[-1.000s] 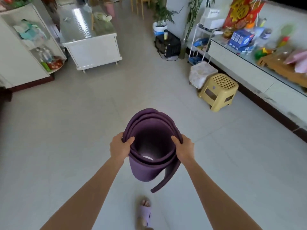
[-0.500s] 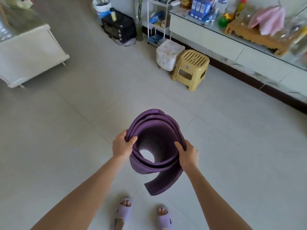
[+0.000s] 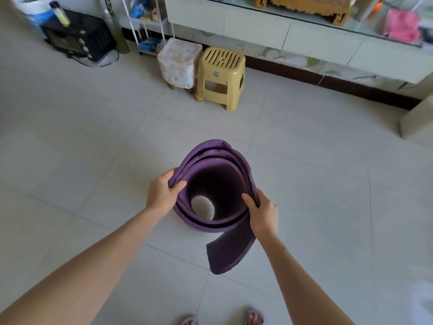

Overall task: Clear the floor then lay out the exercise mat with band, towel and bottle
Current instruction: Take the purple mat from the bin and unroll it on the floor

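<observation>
The floor [image 3: 328,184] is pale square tile with thin grout lines, bare across its middle. Along its far edge runs a long white cabinet [image 3: 304,41] with a dark plinth and a glass top. On that top stands a carved wooden tray stand [image 3: 304,8], and toward the right end lies a pink cloth [image 3: 401,25].

Against the cabinet's front, on the floor, a yellow plastic stool [image 3: 221,77] with a slotted seat stands just beside a stool under a pale floral cover [image 3: 179,63]; the two look to be touching. Left of them is a white wire rack [image 3: 147,24] holding blue packets and other small items too blurred to name. In the far left corner sits a black countertop oven [image 3: 77,37] with a yellowish bottle [image 3: 61,14] on top, and behind it a white and blue bucket [image 3: 32,10] whose contents cannot be made out.

The purple exercise mat [image 3: 218,181] is loosely rolled and held end-on above the middle of the floor, so tile shows through its hollow core. Its outer flap hangs free below. The left hand [image 3: 162,195] pinches the left layers, thumb inside; the right hand [image 3: 263,213] clamps the right layers the same way. Two toes in lilac slippers [image 3: 254,317] show at the near edge.
</observation>
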